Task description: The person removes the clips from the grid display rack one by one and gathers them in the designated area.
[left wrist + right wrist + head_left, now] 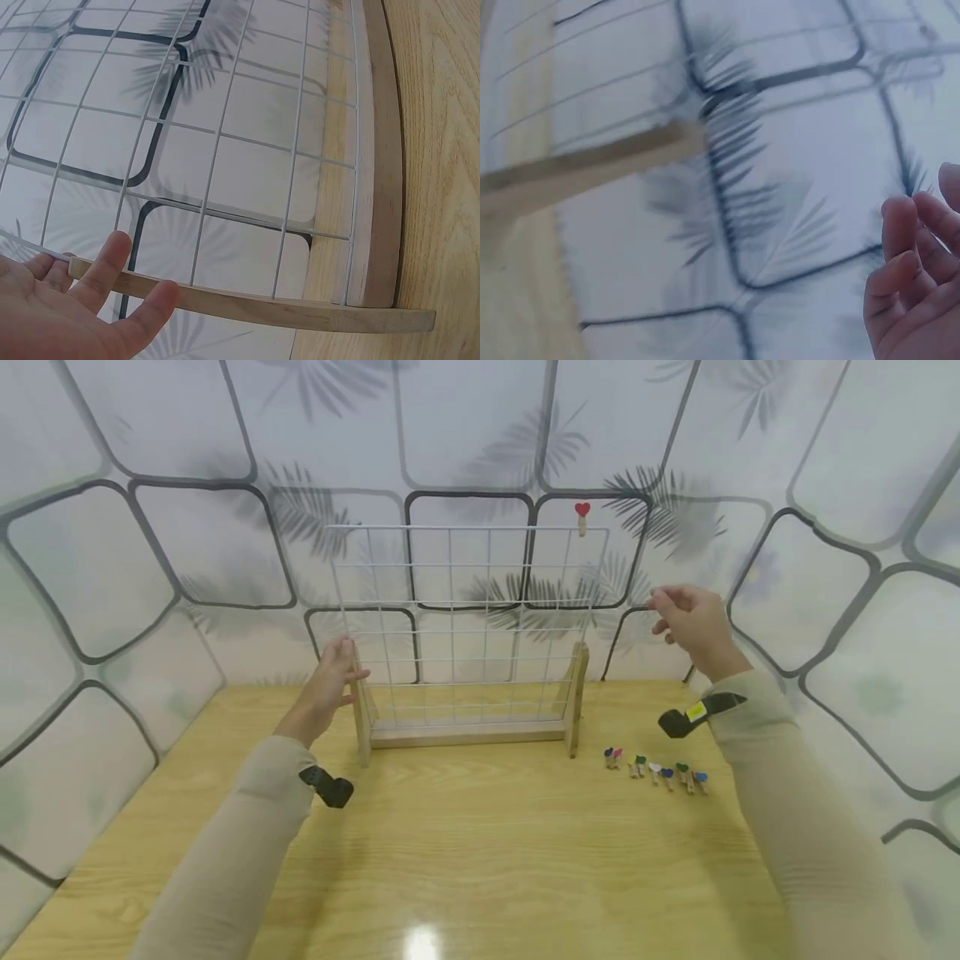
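A white wire grid rack [468,602] stands upright in a wooden base. My left hand [330,681] holds its left wooden post near the top, and in the left wrist view the fingers [105,270] lie across the post [247,306]. One mini clothespin with a red heart [582,518] is clipped on the grid's top wire, near the right corner. My right hand [690,617] is raised in the air to the right of the rack, its fingers loosely bent. Nothing shows between those fingers in the right wrist view.
Several mini clothespins [656,772] with coloured hearts lie in a loose row on the wooden table [465,843], right of the rack. Behind the rack hangs a patterned backdrop [472,435] that also runs along both sides.
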